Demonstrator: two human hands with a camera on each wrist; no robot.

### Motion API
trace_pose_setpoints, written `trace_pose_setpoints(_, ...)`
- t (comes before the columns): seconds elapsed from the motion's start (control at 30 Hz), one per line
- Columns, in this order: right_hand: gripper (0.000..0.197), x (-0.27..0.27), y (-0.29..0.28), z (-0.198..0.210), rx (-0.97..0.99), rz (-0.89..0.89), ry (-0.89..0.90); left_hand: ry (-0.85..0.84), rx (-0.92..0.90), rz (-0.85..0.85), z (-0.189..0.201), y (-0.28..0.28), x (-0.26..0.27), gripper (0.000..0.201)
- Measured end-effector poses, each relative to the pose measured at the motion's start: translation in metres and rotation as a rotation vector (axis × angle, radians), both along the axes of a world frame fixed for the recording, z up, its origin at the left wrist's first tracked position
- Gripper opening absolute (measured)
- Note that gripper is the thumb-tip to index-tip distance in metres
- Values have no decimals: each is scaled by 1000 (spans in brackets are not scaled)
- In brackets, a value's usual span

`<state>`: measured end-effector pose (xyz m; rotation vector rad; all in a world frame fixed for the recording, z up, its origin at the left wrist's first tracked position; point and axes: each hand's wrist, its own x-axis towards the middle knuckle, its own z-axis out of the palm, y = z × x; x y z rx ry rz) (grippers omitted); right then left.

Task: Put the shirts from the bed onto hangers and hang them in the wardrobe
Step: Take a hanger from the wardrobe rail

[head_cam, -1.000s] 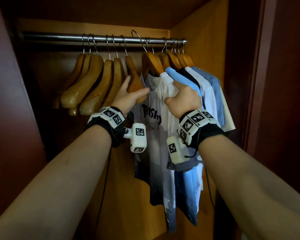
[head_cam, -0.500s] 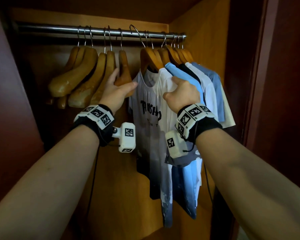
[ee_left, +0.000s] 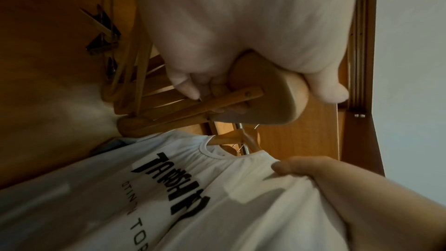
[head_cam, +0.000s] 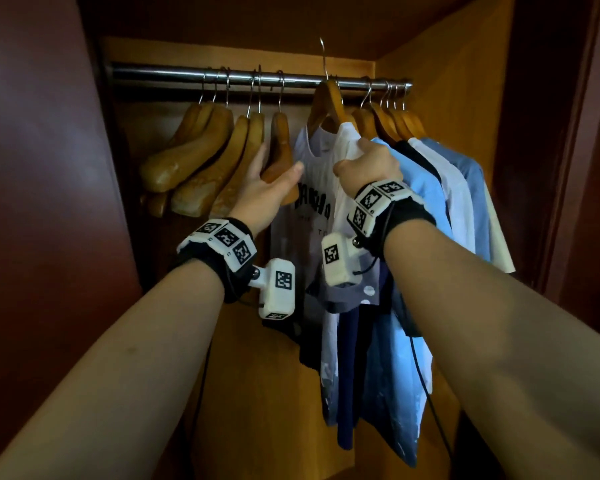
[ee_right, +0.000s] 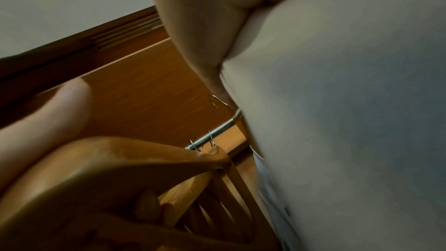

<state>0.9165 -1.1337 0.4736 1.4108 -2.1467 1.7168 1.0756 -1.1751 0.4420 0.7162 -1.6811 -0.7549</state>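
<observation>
1. We're at the wardrobe rail (head_cam: 257, 77), and the printed white shirt (head_cam: 317, 188) is up on its wooden hanger (head_cam: 329, 105) — the hook (head_cam: 323, 58) stands above the rail, and we can't tell whether it has caught.
2. Our right hand (head_cam: 369, 164) is the near one: its grip is curled and pinching the shirt's shoulder cloth, so the hanger's neck lies up and to the left of that grip, the hook higher again.
3. The hanger's long axis runs front to back, crosswise to the rail — and the shirt hangs straight down below the grip.
4. Our left hand (head_cam: 269, 183) sits just left of the shirt, its grip wrapped round the end of an empty hanger (head_cam: 280, 147), thumb on the near face (the left wrist view shows the fingers curled under it).
5. That leaves a gap on the rail between the empty hangers (head_cam: 194, 161) and the hung shirts (head_cam: 447, 188) at the right.
6. We judge the hook must drop into that gap; the right hand is placed to lower it.
</observation>
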Motion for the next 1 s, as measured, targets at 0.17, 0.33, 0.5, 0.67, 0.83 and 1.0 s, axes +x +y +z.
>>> trace_pose_setpoints(0.17,32,-2,-20,8,43,-19,-20,-24,13,-12,-1,0,-1,75)
trace_pose_setpoints(0.33,32,-4,-32,11,85,-35,31,-40,5,10,-6,-6,-1,75)
trace_pose_setpoints(0.5,28,-8,-34,5,117,-17,89,-42,4,26,-7,-8,-3,76)
trace_pose_setpoints(0.67,27,-4,-30,-3,119,-39,218,-34,2,39,-7,-8,-2,75)
trace_pose_setpoints(0.83,40,-2,-33,-17,170,-62,320,-23,12,42,-7,-11,2,77)
trace_pose_setpoints(1.0,36,-2,-39,-16,161,-56,284,-28,25,60,-7,-9,1,76)
